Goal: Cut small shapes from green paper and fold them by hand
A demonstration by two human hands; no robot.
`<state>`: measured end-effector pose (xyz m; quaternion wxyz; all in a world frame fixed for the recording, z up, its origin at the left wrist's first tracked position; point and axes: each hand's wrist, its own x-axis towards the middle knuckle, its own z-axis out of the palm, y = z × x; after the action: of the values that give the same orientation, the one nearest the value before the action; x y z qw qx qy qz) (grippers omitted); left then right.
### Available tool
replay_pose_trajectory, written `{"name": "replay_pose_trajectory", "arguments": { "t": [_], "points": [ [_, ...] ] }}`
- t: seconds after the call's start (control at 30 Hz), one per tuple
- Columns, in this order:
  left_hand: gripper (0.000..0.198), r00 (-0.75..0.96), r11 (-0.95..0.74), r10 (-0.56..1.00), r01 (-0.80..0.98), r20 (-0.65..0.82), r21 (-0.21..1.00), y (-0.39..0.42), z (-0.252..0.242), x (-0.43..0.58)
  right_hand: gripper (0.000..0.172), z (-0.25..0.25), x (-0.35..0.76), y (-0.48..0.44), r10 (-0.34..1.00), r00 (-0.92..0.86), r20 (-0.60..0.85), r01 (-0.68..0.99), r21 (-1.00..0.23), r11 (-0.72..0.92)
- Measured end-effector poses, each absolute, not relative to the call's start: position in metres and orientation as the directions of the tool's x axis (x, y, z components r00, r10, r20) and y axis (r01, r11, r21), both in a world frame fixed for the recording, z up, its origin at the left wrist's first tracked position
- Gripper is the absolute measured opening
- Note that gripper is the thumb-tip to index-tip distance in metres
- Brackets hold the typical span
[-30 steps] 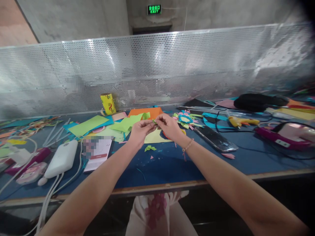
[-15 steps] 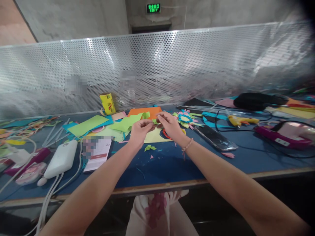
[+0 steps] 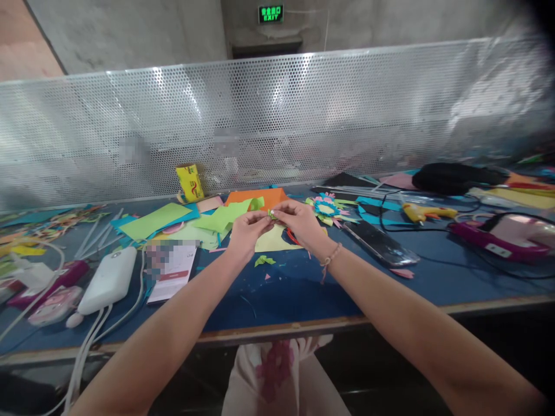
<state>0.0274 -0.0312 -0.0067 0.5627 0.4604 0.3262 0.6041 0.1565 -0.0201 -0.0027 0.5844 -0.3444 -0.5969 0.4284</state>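
Note:
Between my fingertips is a small piece of green paper (image 3: 271, 214), mostly covered by the fingers. My left hand (image 3: 248, 231) pinches it from the left and my right hand (image 3: 299, 224) from the right, so the two hands nearly touch. Under them lie a pale yellow sheet (image 3: 275, 238) and an orange sheet (image 3: 243, 196). Red scissor-like handles (image 3: 291, 236) peek out by my right hand. Closer to me on the blue table rests a cut green paper piece (image 3: 264, 261). A layered paper flower (image 3: 327, 208) in blue, pink and green sits beyond my right hand.
Green sheets (image 3: 154, 221), a phone (image 3: 173, 271) and a white power bank (image 3: 108, 280) with cables lie left. Right are a dark phone (image 3: 379, 242), a yellow glue gun (image 3: 427, 213) and a purple power strip (image 3: 494, 242). A perforated metal panel (image 3: 277, 121) stands behind.
My right hand has lowered slightly and its fingers have closed in toward the left hand's fingertips. The green piece shows more clearly between them now.

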Motion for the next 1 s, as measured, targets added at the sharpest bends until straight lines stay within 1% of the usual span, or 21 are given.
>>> {"name": "replay_pose_trajectory", "arguments": {
  "t": [0.13,0.2,0.33,0.4,0.5,0.6,0.73,0.87,1.0],
  "points": [
    [0.020,0.055,-0.168,0.978,-0.366,0.201,0.915,-0.032,-0.007,0.028,0.017,-0.004,0.156,-0.019,0.915,-0.074,0.396,-0.121,-0.914,0.386],
    [0.020,0.051,-0.172,0.978,-0.357,0.203,0.918,-0.033,-0.007,0.028,0.016,-0.004,0.157,-0.019,0.914,-0.070,0.399,-0.107,-0.914,0.391],
    [0.017,0.058,-0.160,0.981,-0.317,0.187,0.935,-0.033,-0.005,0.027,0.016,-0.002,0.159,-0.021,0.899,-0.070,0.432,0.029,-0.900,0.435],
    [0.018,0.069,-0.181,0.976,-0.271,0.206,0.945,-0.033,-0.005,0.026,0.016,0.000,0.160,-0.022,0.886,-0.072,0.459,0.108,-0.879,0.464],
    [0.020,0.084,-0.247,0.961,-0.154,0.262,0.957,-0.032,-0.005,0.023,0.014,0.002,0.160,-0.025,0.873,-0.063,0.483,0.180,-0.855,0.486],
    [0.017,0.088,-0.280,0.955,-0.038,0.283,0.959,-0.031,-0.005,0.021,0.014,0.002,0.159,-0.026,0.865,-0.059,0.498,0.226,-0.837,0.498],
    [0.015,0.131,-0.303,0.947,0.061,0.294,0.951,-0.028,-0.003,0.017,0.016,0.001,0.158,-0.025,0.851,-0.100,0.516,0.245,-0.816,0.524],
    [0.014,0.159,-0.319,0.940,0.107,0.300,0.942,-0.026,-0.002,0.015,0.015,0.002,0.158,-0.024,0.853,-0.205,0.479,0.274,-0.809,0.520],
    [0.011,0.167,-0.294,0.947,0.117,0.273,0.949,-0.025,-0.001,0.015,0.013,0.000,0.161,-0.020,0.864,-0.201,0.462,0.303,-0.809,0.504]
  ]
}}
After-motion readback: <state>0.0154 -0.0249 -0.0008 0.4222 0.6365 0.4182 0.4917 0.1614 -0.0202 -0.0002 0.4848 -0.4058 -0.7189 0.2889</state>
